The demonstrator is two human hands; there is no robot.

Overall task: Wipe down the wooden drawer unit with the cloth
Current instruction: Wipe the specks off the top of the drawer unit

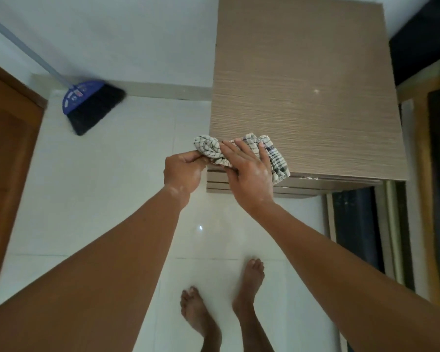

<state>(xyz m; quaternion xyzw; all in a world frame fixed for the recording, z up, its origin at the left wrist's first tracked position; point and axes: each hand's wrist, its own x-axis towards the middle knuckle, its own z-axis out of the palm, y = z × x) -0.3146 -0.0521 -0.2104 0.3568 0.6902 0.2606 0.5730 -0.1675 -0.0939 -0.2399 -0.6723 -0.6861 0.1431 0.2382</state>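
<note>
The wooden drawer unit [305,80] stands ahead of me, its light-brown grained top seen from above and its drawer fronts showing as thin strips at the near edge. A white cloth with dark checks [274,154] lies bunched on the top's near left corner and hangs past that corner. My right hand [247,168] presses flat on the cloth with fingers spread. My left hand [183,171] sits just off the unit's left side, fingers pinched on the cloth's loose end.
A blue broom [87,105] with black bristles leans at the wall on the left. A brown wooden door [8,153] fills the left edge. Dark furniture [353,219] adjoins the unit on the right. My bare feet [196,313] stand on white glossy tiles.
</note>
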